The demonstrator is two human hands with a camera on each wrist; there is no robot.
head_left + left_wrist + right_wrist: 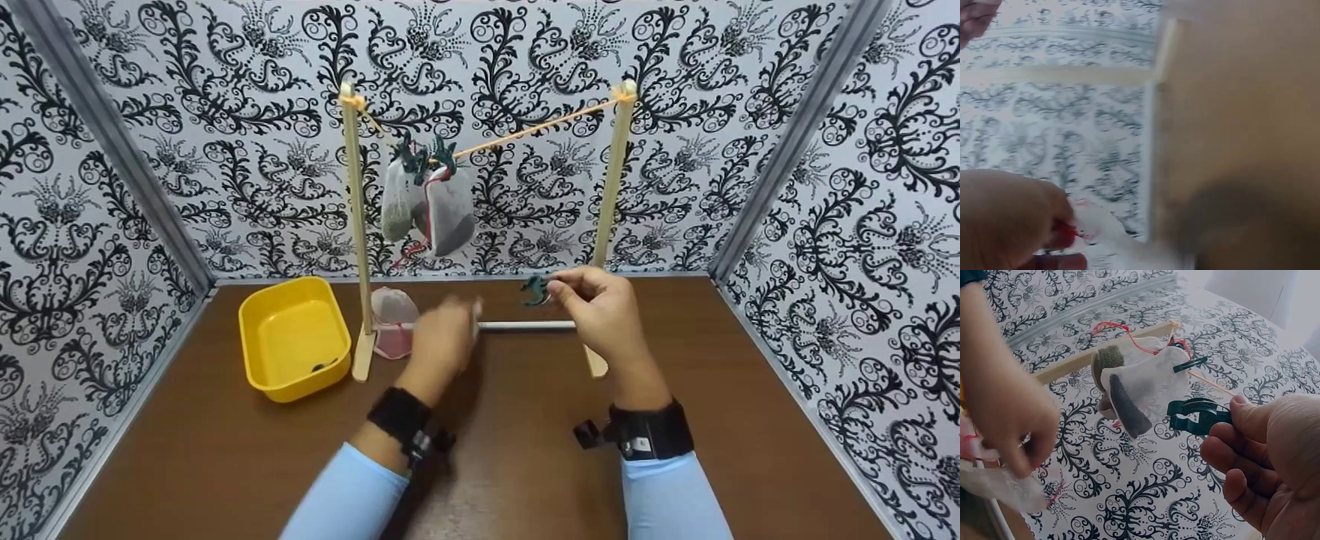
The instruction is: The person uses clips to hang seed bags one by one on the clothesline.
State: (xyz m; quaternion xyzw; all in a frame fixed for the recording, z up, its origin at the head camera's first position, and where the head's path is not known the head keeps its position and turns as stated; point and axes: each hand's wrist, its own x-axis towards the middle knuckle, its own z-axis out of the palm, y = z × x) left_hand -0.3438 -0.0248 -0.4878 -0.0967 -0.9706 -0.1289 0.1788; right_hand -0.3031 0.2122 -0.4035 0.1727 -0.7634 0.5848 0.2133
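Note:
My right hand (604, 304) pinches a green clothespin (1199, 416) by its handle end between thumb and fingers, its jaws pointing left. My left hand (442, 337), blurred, grips the red drawstring (1069, 229) of a white sheer pouch (1005, 489); the hand mostly hides this pouch in the head view. Behind that hand, a sheer pouch with pink in it (394, 345) is beside the left post. Sheer pouches with dark and green contents (454, 217) hang from the orange cord (540, 131) under green clothespins (444, 154), and their weight pulls the cord down.
Two wooden posts, left (354, 210) and right (615, 176), hold the cord and are joined low down by a white rod (525, 325). At left stands a yellow tub (251, 356) with a small dark item inside. Patterned walls (862, 187) enclose the brown table (735, 420).

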